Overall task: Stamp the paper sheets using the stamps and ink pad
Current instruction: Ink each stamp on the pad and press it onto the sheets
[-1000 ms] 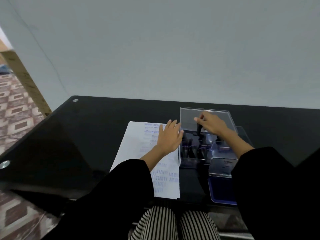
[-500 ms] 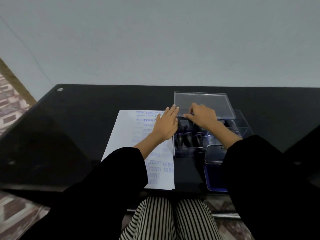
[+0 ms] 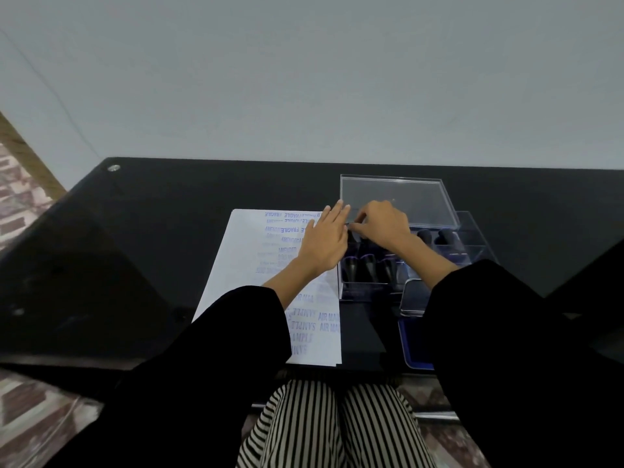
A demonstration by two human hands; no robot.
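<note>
A white paper sheet (image 3: 236,258) with several blue stamp prints lies on the black glass table (image 3: 152,238). My left hand (image 3: 324,243) rests flat on the sheet's right side, fingers straight. Right of it stands a clear stamp box (image 3: 472,231) holding several dark stamps (image 3: 368,265). My right hand (image 3: 383,228) reaches over the box, fingertips pinched on the top of a dark stamp (image 3: 353,236) at the box's far left corner. The blue ink pad (image 3: 413,342) lies open near the front edge, partly hidden by my right sleeve.
The box's clear lid (image 3: 395,201) lies just behind the box. The ink pad's lid (image 3: 413,298) stands raised between pad and box. A grey wall rises behind the table. Tiled floor shows at the left, striped trousers below the front edge.
My right hand has moved left across the box, from its back middle to the far left corner, and lowered the stamp into it. My left hand stays flat on the paper.
</note>
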